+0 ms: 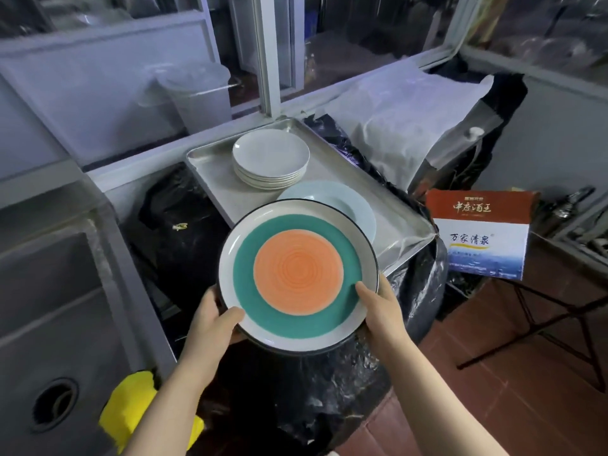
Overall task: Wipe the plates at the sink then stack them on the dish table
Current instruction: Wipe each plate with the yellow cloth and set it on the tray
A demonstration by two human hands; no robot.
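I hold a round plate (297, 274) with an orange centre, a teal ring and a white rim, tilted towards me in the middle of the view. My left hand (214, 320) grips its lower left rim, thumb on top. My right hand (381, 307) grips the lower right rim, thumb on the teal ring. Behind the plate lies a steel tray (210, 172) bearing a stack of several white plates (271, 159) and one pale blue plate (355, 205). A yellow cloth (131, 403) lies on the edge of the steel sink (52, 307) at the lower left.
Black plastic sheeting (329, 390) covers the stand under the tray. A red, white and blue carton (480, 232) stands at the right on a folding frame. White plastic wrap (401, 116) covers something behind the tray. Window frames run along the back. Red tiles cover the floor.
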